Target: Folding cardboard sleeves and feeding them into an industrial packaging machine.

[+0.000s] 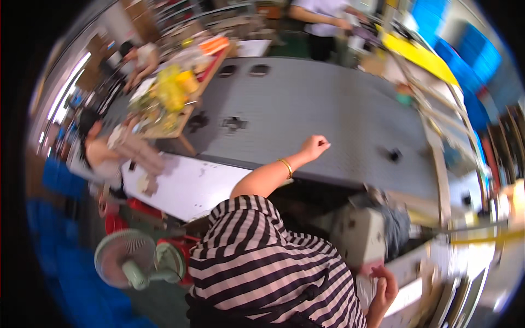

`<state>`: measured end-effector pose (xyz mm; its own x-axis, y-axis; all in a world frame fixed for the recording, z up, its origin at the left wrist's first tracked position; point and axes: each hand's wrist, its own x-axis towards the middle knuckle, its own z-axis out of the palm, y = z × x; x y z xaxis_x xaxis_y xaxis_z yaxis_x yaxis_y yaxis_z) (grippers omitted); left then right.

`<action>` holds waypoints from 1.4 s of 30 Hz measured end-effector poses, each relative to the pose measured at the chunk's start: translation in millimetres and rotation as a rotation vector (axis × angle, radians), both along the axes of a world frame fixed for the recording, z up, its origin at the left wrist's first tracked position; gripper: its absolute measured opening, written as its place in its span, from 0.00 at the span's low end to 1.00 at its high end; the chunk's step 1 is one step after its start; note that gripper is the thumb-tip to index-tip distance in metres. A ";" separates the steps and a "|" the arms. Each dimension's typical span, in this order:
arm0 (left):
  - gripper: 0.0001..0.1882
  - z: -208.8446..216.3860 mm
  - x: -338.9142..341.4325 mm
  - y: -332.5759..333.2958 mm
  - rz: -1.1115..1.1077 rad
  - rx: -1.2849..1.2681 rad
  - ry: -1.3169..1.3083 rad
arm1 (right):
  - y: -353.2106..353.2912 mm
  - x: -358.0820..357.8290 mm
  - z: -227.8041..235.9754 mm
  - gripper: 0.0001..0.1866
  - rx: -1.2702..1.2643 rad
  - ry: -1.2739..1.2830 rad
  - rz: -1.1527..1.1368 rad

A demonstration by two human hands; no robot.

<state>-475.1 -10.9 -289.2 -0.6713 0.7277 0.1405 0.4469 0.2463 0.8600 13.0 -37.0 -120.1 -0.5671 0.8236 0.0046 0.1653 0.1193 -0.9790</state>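
My left hand (315, 146) reaches out over the big grey table (306, 104), a gold bangle on its wrist. Its fingers are curled together; whatever they may pinch is hidden or too small to name. At the lower right, my right hand (385, 287) is bent with its fingers closed, beside a pale boxy machine (358, 235). Something pinkish shows at its fingertips, too blurred to name. A small black object (394, 155) lies on the grey table, to the right of my left hand.
Across the left stands a white table (186, 183), and behind it a wooden table heaped with yellow bags (174, 87). Two people sit there; another stands at the far edge. A fan (124, 258) stands at lower left. Wooden rails (437, 180) border the right.
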 end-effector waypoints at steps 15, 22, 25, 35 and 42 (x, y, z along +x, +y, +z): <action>0.28 -48.9 -210.2 -204.3 0.503 -0.660 0.392 | 85.2 -325.5 21.6 0.15 -0.105 -0.287 0.808; 0.03 -76.7 -233.5 -178.5 0.399 -0.686 0.350 | 75.5 -325.2 17.9 0.15 -0.080 -0.430 0.920; 0.07 -74.9 -213.9 -130.8 0.276 -0.421 0.199 | 65.8 -294.2 8.0 0.14 -0.170 -0.353 0.825; 0.12 189.3 108.4 -5.9 -1.298 0.254 0.151 | 58.8 -118.6 30.5 0.24 0.630 -0.187 0.027; 0.09 233.9 296.7 12.8 -1.822 0.435 0.118 | -27.9 44.3 52.2 0.16 0.465 -0.268 -0.208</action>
